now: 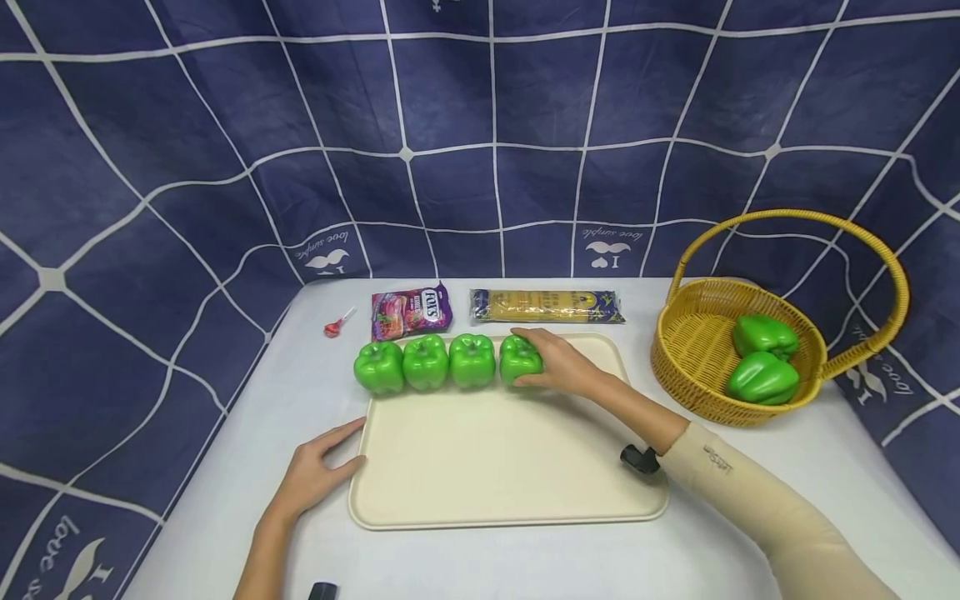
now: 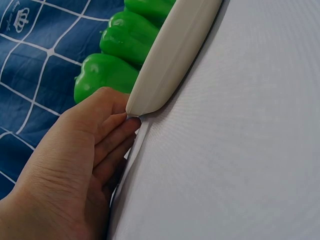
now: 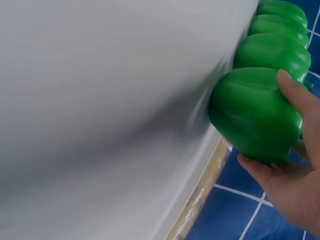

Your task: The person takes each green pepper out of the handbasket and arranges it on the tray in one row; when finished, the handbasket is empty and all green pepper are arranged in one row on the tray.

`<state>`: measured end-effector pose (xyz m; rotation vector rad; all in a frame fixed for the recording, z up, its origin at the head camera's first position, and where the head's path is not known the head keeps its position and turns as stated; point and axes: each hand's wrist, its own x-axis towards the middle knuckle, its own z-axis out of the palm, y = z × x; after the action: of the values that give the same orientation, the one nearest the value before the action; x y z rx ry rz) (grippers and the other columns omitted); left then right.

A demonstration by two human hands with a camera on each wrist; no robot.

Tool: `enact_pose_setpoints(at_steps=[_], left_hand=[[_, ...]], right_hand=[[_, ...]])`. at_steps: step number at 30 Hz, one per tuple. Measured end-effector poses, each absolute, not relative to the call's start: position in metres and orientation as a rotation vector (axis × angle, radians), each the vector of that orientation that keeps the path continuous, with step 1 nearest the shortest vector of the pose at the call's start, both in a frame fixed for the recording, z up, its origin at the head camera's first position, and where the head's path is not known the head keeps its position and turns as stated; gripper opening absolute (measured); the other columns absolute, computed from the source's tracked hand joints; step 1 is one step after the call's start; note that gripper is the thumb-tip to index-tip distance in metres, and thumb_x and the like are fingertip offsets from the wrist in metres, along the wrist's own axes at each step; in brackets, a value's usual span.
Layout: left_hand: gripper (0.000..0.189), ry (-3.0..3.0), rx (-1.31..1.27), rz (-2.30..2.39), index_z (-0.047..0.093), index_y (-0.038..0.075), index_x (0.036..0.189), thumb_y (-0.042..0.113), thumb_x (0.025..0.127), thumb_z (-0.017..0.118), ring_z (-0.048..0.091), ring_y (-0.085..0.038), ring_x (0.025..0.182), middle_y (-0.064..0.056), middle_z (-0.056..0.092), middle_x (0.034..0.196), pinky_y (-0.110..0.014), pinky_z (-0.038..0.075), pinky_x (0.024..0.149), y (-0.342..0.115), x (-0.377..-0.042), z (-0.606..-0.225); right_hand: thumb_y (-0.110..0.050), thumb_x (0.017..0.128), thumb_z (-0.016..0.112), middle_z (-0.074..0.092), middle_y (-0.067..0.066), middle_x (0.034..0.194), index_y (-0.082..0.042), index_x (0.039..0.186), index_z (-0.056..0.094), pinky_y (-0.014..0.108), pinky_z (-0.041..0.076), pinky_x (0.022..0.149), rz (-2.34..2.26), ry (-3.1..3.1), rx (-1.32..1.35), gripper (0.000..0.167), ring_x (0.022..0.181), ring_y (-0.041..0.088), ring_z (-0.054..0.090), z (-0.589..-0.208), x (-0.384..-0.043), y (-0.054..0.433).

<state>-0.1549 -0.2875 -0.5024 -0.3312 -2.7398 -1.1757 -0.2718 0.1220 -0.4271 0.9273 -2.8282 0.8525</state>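
Green pepper [image 1: 517,363]: head view, gripped by the right hand [image 1: 561,363] at the tray's [image 1: 487,467] far edge, beside three more peppers [image 1: 426,363]; packet [image 1: 409,313] reads "FOX'S", curtain [image 1: 540,92] "love simple". Left wrist: left hand [image 2: 70,155], fingers loose, at the tray's corner. Right wrist: fingers clasp the pepper.

I see room to pass over the near half of the cream tray [image 1: 510,467], green peppers [image 1: 425,364] walling its far edge, the right arm [image 1: 738,483] crossing its right side, left fingers [image 1: 343,432] at its left, a tall basket handle [image 1: 901,293] farther right
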Motion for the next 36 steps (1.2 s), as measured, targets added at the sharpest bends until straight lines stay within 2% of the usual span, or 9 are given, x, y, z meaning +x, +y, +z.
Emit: enact_pose_setpoints(at_steps=[17, 26, 31, 36], left_hand=[[0.055, -2.754, -0.311, -1.146, 0.058, 0.016, 0.126, 0.025, 0.076, 0.076, 0.05, -0.033, 0.117, -0.009, 0.057, 0.125, -0.05, 0.04, 0.099, -0.285, -0.154, -0.502], [0.055, -2.751, -0.324, -1.154, 0.058, 0.017, 0.127, 0.025, 0.076, 0.076, 0.05, -0.031, 0.118, -0.006, 0.057, 0.126, -0.048, 0.039, 0.1, -0.286, -0.154, -0.502], [0.055, -2.749, -0.33, -1.162, 0.058, 0.017, 0.127, 0.025, 0.076, 0.076, 0.05, -0.03, 0.118, -0.006, 0.057, 0.126, -0.047, 0.039, 0.1, -0.286, -0.154, -0.501], [0.054, -2.737, -0.335, -1.152, 0.058, 0.017, 0.126, 0.024, 0.076, 0.077, 0.051, -0.03, 0.117, -0.005, 0.058, 0.125, -0.047, 0.04, 0.1, -0.286, -0.154, -0.502]], right_hand=[[-0.04, 0.069, 0.079, 0.044, 0.015, 0.134, -0.012, 0.142, 0.032, 0.046, 0.044, 0.096, 0.827, -2.864, 0.916, 0.092, 0.118, 0.03, 0.046, -0.428, -0.273, 0.118], [-0.044, 0.07, 0.078, 0.035, 0.014, 0.143, -0.016, 0.145, 0.026, 0.053, 0.033, 0.104, 0.851, -2.878, 0.857, 0.096, 0.129, 0.033, 0.033, -0.421, -0.266, 0.133], [-0.042, 0.071, 0.077, 0.036, 0.013, 0.142, -0.013, 0.144, 0.028, 0.052, 0.03, 0.105, 0.885, -2.826, 0.858, 0.092, 0.129, 0.033, 0.034, -0.414, -0.259, 0.152], [-0.041, 0.077, 0.073, 0.04, 0.014, 0.14, -0.012, 0.141, 0.035, 0.055, 0.029, 0.105, 0.834, -2.768, 0.835, 0.08, 0.128, 0.035, 0.035, -0.403, -0.25, 0.18]])
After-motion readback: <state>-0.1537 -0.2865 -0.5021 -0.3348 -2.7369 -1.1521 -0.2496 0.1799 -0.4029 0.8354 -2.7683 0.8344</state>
